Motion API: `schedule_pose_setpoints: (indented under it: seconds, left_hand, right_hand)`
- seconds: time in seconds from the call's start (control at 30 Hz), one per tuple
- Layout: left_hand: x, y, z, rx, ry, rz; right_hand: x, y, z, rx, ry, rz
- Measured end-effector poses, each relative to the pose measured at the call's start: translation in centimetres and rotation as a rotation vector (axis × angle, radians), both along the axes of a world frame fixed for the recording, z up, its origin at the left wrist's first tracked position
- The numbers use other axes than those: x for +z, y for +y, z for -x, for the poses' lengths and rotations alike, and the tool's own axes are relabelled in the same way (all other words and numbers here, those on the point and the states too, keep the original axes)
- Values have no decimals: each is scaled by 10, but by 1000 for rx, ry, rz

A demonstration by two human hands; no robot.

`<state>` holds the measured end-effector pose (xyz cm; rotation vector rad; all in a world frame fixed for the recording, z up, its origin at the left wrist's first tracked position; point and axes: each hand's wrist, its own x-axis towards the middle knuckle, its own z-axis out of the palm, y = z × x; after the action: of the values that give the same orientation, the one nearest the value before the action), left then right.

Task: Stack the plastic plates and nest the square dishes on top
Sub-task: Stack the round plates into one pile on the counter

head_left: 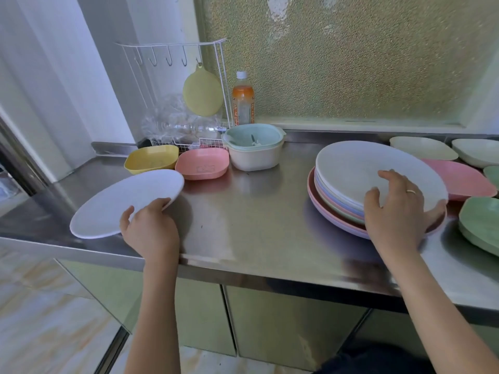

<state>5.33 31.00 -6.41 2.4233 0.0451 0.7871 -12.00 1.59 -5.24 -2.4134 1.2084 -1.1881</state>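
A stack of round pastel plates (332, 201) stands on the steel counter at the right, a pale plate (351, 168) topmost. My right hand (397, 211) grips the near rim of that top plate, thumb on its surface and fingers curled under the edge. My left hand (149, 225) holds a white round plate (121, 203) by its near rim, tilted above the counter's left part. A yellow square dish (151, 159) and a pink square dish (202, 163) sit behind it. More square dishes lie at the far right: cream ones (421, 148), a pink one (461, 179), green ones (480, 222).
A lidded cream and mint pot (253, 148) stands mid-counter at the back. Behind it are an orange drink bottle (243, 101) and a white wire rack (172, 76) with a yellow round pad hanging. The counter's front edge (243, 273) runs below my wrists.
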Motion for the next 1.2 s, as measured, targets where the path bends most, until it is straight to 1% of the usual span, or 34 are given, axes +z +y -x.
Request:
schedule_pose_setpoints:
  seconds: [0.2, 0.3, 0.4, 0.5, 0.67, 0.73, 0.83, 0.93, 1.03, 1.2]
  left_hand:
    - [0, -15, 11, -103, -120, 112]
    - [2, -36, 20, -199, -306, 65]
    - [12, -67, 32, -337, -478, 106]
    - [26, -106, 53, -525, -545, 156]
    - [42, -173, 81, -864, -512, 181]
    - [43, -198, 94, -994, -486, 160]
    - [41, -229, 110, -1141, -443, 101]
    - [34, -247, 116, -1201, -400, 32]
    - [28, -254, 113, -1246, -384, -9]
    - [26, -246, 104, -1377, -342, -99]
  right_hand:
    - [0, 0, -1, -10, -4, 9]
    - [0, 0, 0, -3, -5, 16]
    - [-1, -1, 1, 11, -7, 6]
    - [0, -1, 6, 42, -72, -28]
    - [3, -8, 26, 210, -352, -93]
    - [8, -11, 36, 251, -412, -150]
    - [9, -23, 49, 247, -416, -142]
    - [2, -37, 60, 236, -383, -159]
    - [-6, -44, 67, 236, -349, -157]
    - [-11, -46, 64, 206, -376, -172]
